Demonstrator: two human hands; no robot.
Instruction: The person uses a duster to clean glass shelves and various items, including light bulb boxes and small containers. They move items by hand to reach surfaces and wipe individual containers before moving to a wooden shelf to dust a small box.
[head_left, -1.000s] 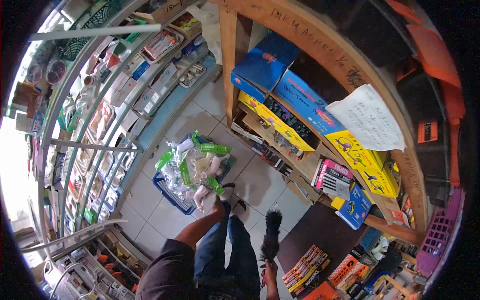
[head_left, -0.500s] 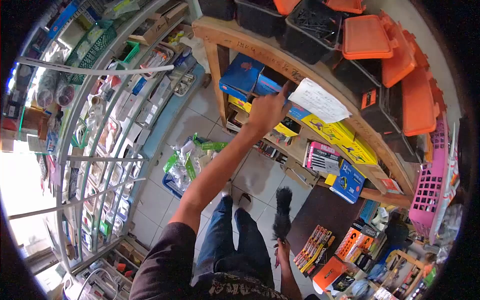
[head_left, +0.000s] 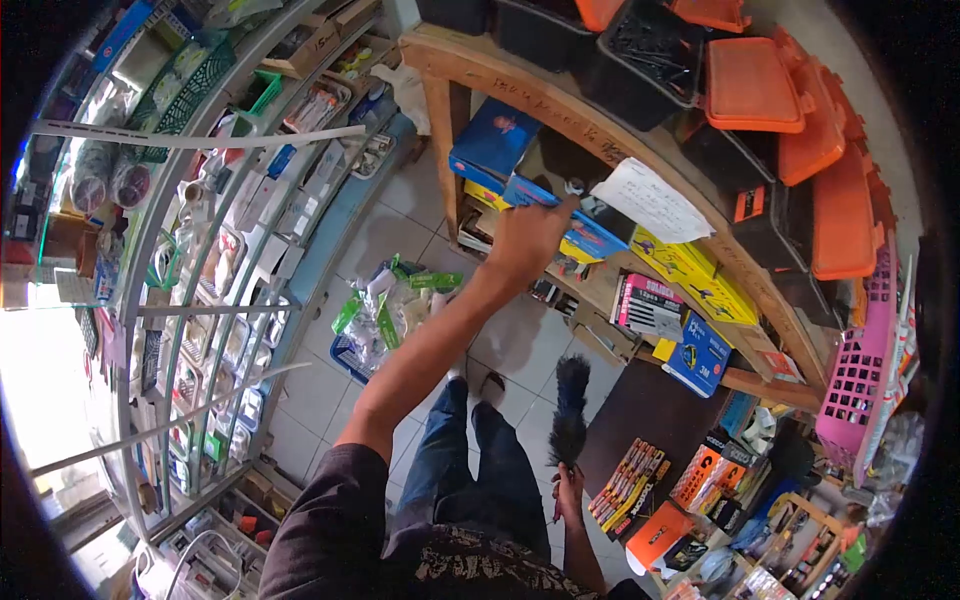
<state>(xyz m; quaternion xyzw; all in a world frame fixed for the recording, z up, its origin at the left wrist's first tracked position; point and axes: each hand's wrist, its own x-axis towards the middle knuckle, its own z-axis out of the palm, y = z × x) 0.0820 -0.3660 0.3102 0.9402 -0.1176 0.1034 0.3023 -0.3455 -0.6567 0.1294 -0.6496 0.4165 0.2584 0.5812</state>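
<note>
My left hand [head_left: 530, 240] reaches into the wooden shelf, its fingers closed on the near edge of a long blue box [head_left: 602, 236]. This box is drawn partly out from under the shelf's upper board. Its top looks open, and a small pale item shows inside near my fingertips. Down by my side, my right hand [head_left: 568, 490] is wrapped round the handle of a black fluffy duster [head_left: 570, 410], which points up and away from me. Another blue box [head_left: 494, 142] stands just left of the pulled one.
Yellow boxes [head_left: 705, 280] sit further along the wooden shelf [head_left: 500, 85], under a handwritten paper [head_left: 655, 200]. Black bins with orange lids [head_left: 750, 85] line its top. A blue basket of plastic packets [head_left: 350, 358] stands on the tiles. Metal racks [head_left: 165, 400] run along the left.
My left hand has closed on the blue box and drawn it outward and toward me, exposing its inside. The right hand still holds the duster, slightly shifted.
</note>
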